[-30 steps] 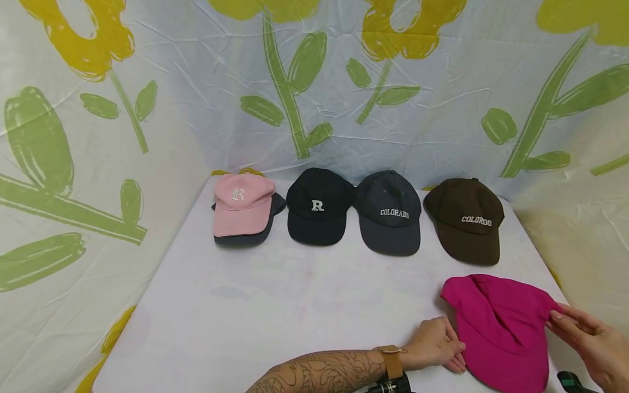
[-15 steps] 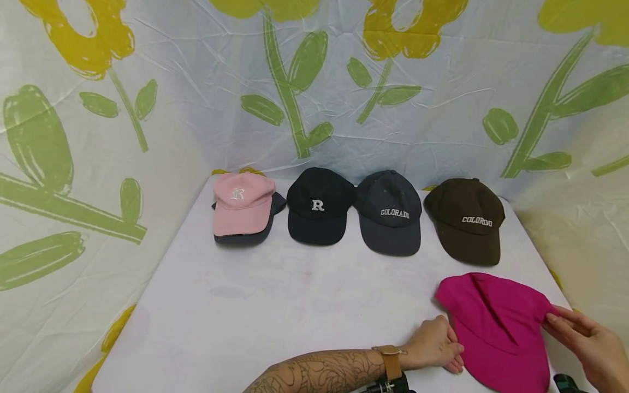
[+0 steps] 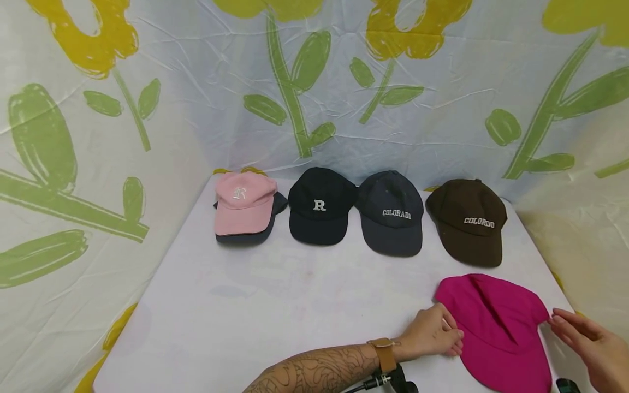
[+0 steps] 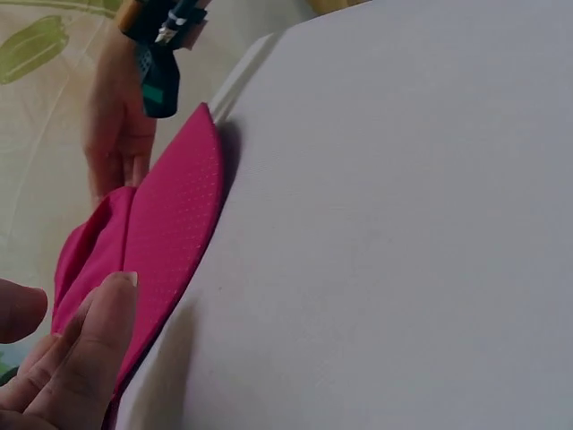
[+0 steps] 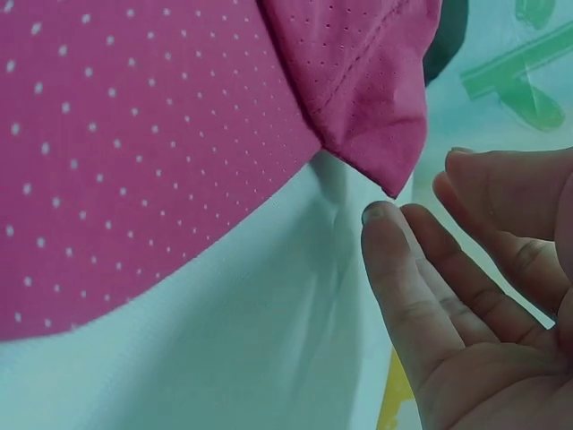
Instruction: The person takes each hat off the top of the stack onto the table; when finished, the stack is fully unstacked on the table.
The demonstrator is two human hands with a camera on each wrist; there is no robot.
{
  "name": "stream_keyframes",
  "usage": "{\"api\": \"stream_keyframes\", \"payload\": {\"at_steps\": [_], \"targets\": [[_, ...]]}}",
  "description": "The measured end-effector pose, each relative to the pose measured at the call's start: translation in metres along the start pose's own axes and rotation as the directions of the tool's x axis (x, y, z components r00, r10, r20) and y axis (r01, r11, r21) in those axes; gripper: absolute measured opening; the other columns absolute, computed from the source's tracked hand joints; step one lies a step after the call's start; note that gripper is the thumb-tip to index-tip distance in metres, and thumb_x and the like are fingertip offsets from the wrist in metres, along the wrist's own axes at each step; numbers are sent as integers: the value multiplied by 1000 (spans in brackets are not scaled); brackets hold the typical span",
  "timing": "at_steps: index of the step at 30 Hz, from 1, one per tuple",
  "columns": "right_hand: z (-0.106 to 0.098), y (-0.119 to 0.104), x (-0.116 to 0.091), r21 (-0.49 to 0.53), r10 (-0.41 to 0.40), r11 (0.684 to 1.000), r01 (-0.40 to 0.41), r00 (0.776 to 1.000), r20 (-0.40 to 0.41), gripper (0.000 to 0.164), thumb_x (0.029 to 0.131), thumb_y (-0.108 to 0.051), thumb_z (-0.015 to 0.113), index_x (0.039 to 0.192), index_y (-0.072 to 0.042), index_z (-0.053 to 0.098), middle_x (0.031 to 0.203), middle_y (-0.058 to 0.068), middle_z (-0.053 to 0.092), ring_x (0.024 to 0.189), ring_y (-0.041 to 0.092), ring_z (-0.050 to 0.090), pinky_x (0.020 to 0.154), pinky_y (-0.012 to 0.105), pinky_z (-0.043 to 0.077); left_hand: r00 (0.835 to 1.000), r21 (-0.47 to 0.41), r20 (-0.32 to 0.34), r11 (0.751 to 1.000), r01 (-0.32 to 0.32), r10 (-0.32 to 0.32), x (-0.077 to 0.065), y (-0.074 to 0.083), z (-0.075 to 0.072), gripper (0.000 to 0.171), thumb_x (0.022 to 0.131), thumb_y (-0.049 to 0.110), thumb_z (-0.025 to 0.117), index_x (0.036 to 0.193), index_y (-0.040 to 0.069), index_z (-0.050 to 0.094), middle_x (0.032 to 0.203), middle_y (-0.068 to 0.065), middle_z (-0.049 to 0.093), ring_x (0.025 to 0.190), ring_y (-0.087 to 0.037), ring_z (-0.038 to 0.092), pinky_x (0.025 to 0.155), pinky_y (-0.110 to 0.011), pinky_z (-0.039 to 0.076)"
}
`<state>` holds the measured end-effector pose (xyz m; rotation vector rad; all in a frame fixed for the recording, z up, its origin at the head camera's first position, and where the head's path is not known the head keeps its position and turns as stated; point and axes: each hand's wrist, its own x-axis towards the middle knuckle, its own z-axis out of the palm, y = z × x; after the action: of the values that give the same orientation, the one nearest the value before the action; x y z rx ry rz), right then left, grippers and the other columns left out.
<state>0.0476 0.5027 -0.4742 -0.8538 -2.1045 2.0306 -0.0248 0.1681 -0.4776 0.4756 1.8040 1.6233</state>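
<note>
A bright magenta cap [image 3: 496,327] lies at the front right of the table, its brim toward me and a deep crease in its crown. At its left edge is my left hand [image 3: 434,333], the fingers right at the fabric. In the left wrist view the thumb and the fingers [image 4: 98,345] stand apart, overlapping the cap [image 4: 170,215]. My right hand [image 3: 597,344] is beside the cap's right side, with its fingers loosely extended. The right wrist view shows those fingertips [image 5: 380,215] just off the corner of the cap [image 5: 376,134], with nothing between thumb and fingers.
Along the back of the white table [image 3: 275,311] sit a pink cap [image 3: 243,215] over a dark one, a black cap [image 3: 319,207], a dark grey cap [image 3: 391,213] and a brown cap [image 3: 467,221]. A flower-print sheet [image 3: 196,109] rises behind and beside the table.
The magenta cap has shifted slightly left. My right fingers have let go of its right side. My left hand has moved a little farther up along its left edge, its fingers loosening.
</note>
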Motion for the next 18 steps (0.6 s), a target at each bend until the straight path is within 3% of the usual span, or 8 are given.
{"api": "stream_keyframes", "payload": {"at_steps": [4,9,12,15,18], "targets": [[4,-3,1,-84,-3,996,-2,998,-61,25,96,-24,70,85,-46,68,83,-32,65,71,-14,65,59,8,52,999,-19,-43,999,-26,25,0,3,-6,12,95,9,69,93,12,57,69,3,71,57,-4,68,56,-15,55],[12,-11,-2,-263,-127,960,91,984,-122,34,102,-21,61,89,-52,62,82,-40,56,69,-19,58,58,4,48,994,7,-74,997,-79,79,-1,3,-20,8,94,8,65,102,10,62,82,3,75,66,3,65,62,-12,52],[20,-20,-6,-333,-187,934,131,972,-142,36,103,-18,58,99,-53,62,84,-44,53,69,-21,56,58,2,43,987,38,-96,991,-127,130,0,3,-29,10,95,11,63,106,10,64,90,1,77,71,6,64,64,-12,51],[32,-30,-11,-424,-211,897,120,962,-173,30,102,-24,60,118,-50,64,85,-49,48,70,-25,50,57,0,39,974,83,-127,981,-178,188,2,5,-36,11,98,15,63,108,11,66,96,3,77,79,7,64,69,-12,51],[46,-39,-16,-553,-263,825,119,946,-189,34,100,-34,63,134,-34,65,84,-53,42,73,-31,42,58,0,37,956,153,-155,962,-227,250,4,8,-44,14,100,18,62,111,12,68,102,6,75,88,7,64,77,-11,51]]}}
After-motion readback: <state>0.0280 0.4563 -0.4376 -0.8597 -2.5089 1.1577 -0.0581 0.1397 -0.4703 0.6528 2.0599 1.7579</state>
